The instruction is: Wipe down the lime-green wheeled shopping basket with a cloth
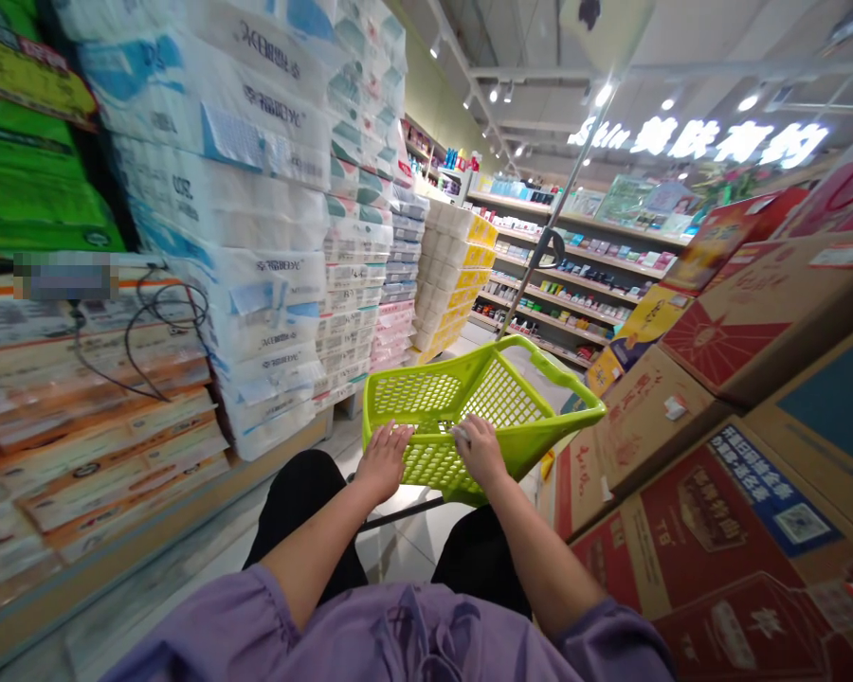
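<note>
In front of my knees stands a lime-green plastic shopping basket (426,464) with grid walls, tilted in my view, on what looks like a cart frame. Its looped handle (561,374) points away to the right. My left hand (386,457) lies over the near rim with its fingers stretched out. Beside it, my right hand (480,447) is closed at the same rim, fingers bent. A small pale spot shows at its fingertips, too small to name. The basket's floor is mostly hidden by the near wall and my hands.
Tall stacks of wrapped tissue packs (270,237) line the left side. Cardboard cartons (711,511) are piled close on the right. A slanted metal pole (540,256) rises behind the basket, and stocked shelves (575,246) stand farther back. Cables (163,322) hang at the left.
</note>
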{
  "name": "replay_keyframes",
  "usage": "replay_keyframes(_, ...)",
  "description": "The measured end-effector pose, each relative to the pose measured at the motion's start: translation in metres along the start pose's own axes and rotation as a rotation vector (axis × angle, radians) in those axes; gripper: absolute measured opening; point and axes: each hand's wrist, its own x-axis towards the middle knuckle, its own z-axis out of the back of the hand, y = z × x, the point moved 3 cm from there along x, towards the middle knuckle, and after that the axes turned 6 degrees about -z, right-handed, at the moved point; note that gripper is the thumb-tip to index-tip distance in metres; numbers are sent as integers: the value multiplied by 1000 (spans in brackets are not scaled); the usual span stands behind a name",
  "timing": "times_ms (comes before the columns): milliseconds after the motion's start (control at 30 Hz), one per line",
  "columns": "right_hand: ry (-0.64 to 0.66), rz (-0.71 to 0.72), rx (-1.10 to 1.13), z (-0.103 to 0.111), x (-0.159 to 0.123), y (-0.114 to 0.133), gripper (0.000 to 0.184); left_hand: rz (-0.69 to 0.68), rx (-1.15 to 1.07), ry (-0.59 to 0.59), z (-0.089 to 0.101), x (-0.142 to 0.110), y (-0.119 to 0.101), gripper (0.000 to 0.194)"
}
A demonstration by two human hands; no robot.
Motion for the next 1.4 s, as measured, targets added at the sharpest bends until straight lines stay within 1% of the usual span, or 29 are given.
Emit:
replay_keyframes(100, 62, 117, 78, -30, -2, 42, 29, -9, 4, 8, 0, 0, 2, 69)
replay_keyframes(167, 98, 155, 141, -42, 1, 57, 33, -21, 14, 14, 1, 0, 4, 69)
replay_keyframes(233, 145, 161, 181, -44, 5, 57, 39, -24, 26, 13, 1, 0, 5, 71)
replay_keyframes(300, 210, 167, 169, -38, 7, 49, 45, -25, 35, 7, 0, 0, 5, 73)
replay_keyframes(333, 235, 166, 142, -35, 7, 46, 46, -27, 40, 3, 0, 0, 5, 74)
replay_keyframes(400, 244, 144, 65, -31, 7, 44, 43, -17, 52, -6, -2, -1, 2, 75)
replay_keyframes(467, 227, 136, -4, -33, 6, 52, 39, 53, 74, -25, -5, -5, 0, 74)
replay_keyframes(567, 231, 200, -74, -46, 4, 77, 38, 199, 115, -52, -7, -16, 0, 71)
replay_keyframes(633, 247, 230, -127, -53, 5, 90, 37, 211, 141, -42, -5, -22, 1, 68)
replay_keyframes(700, 275, 236, -181, -53, 7, 90, 35, 172, 170, -8, -1, -24, 3, 63)
replay_keyframes(733, 294, 234, -211, -48, 9, 85, 35, 160, 183, 12, 1, -23, 4, 61)
replay_keyframes(800, 323, 206, -283, -31, 12, 63, 34, 157, 196, 51, 6, -20, 7, 60)
replay_keyframes(867, 349, 157, -362, -4, 15, 29, 33, 162, 192, 84, 9, -15, 10, 60)
replay_keyframes(1000, 344, 44, -500, 56, 20, -46, 31, 150, 178, 109, 10, -7, 15, 59)
replay_keyframes(1067, 322, 4, -502, 73, 21, -69, 31, 160, 167, 105, 10, -2, 18, 58)
replay_keyframes(1100, 307, -16, -491, 75, 21, -73, 32, 173, 160, 106, 11, 1, 19, 58)
replay_keyframes(1133, 294, -31, -471, 72, 21, -73, 33, 189, 155, 109, 11, 4, 19, 59)
replay_keyframes(1200, 267, -45, -401, 54, 18, -59, 34, 195, 145, 111, 11, 12, 15, 60)
replay_keyframes(1233, 257, -36, -352, 41, 16, -47, 34, 165, 132, 111, 11, 17, 10, 62)
replay_keyframes(1333, 192, -13, -235, 2, 12, -7, 35, 2, 59, 130, 10, 27, -11, 68)
replay_keyframes(1400, 159, -15, -222, -13, 10, 10, 34, -49, 29, 157, 8, 29, -20, 72)
